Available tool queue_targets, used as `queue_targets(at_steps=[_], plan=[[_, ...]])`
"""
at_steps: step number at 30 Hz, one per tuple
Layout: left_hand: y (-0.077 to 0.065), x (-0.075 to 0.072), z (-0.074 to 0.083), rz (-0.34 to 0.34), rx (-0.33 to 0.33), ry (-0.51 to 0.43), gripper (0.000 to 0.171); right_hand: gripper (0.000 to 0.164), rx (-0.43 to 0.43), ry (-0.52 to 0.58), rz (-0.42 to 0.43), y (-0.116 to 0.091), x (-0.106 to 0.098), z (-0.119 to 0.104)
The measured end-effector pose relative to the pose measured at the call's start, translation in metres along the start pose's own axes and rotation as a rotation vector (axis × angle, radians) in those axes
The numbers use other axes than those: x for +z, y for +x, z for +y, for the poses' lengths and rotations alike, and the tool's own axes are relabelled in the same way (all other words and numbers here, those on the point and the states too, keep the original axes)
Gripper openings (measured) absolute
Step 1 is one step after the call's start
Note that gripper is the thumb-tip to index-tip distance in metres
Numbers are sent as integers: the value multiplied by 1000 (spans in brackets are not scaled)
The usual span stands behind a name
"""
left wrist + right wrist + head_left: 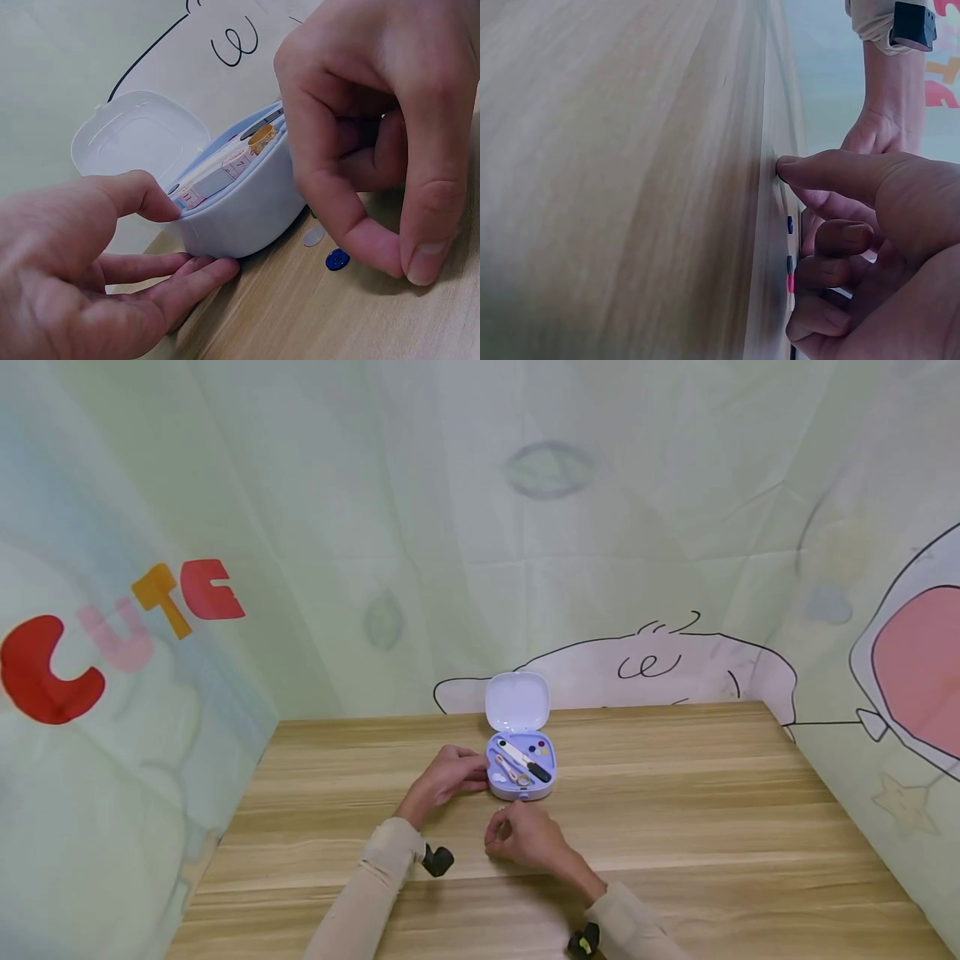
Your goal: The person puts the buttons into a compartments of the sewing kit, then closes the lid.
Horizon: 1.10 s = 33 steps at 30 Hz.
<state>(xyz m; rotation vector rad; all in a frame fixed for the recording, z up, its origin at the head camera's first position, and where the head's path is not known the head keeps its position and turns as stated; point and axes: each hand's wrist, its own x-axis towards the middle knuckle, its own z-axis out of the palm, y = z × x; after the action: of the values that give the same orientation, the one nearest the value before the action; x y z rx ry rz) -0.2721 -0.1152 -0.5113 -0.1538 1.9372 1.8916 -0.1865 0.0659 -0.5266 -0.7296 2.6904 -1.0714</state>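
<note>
A pale lilac sewing kit box (520, 792) stands on the table with its lid (517, 702) raised behind it. Inside lie a white tool with a black end (538, 772), a gold thimble (262, 139) and a numbered measuring tape (217, 180). My left hand (453, 772) grips the box's left side, thumb at the rim and fingers low against the wall. In front of the box, my right hand (529, 835) pinches a small dark button (782, 178), mostly hidden by thumb and forefinger, down at the tabletop. Its other fingers are curled.
A blue button (337, 259) and a clear button (313, 235) lie on the table by the box's front, with a pink button (790, 283) in the same row. Behind the wooden table (712, 793) hangs a printed cloth (450, 527).
</note>
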Motion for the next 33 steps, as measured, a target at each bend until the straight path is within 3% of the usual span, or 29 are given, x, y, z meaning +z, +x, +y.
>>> queue_targets(at_steps=[7, 15, 24, 33], plan=[[-1, 1, 0, -7, 3, -13, 30, 11, -45, 8, -5, -1, -3, -1], [0, 1, 0, -5, 6, -19, 30, 14, 21, 201, -97, 0, -14, 1], [0, 1, 0, 0, 10, -31, 29, 8, 4, 198, -88, 3, -30, 2], [-2, 0, 0, -15, 16, -28, 31, 5, 51, 244, -44, 7, -49, -2]])
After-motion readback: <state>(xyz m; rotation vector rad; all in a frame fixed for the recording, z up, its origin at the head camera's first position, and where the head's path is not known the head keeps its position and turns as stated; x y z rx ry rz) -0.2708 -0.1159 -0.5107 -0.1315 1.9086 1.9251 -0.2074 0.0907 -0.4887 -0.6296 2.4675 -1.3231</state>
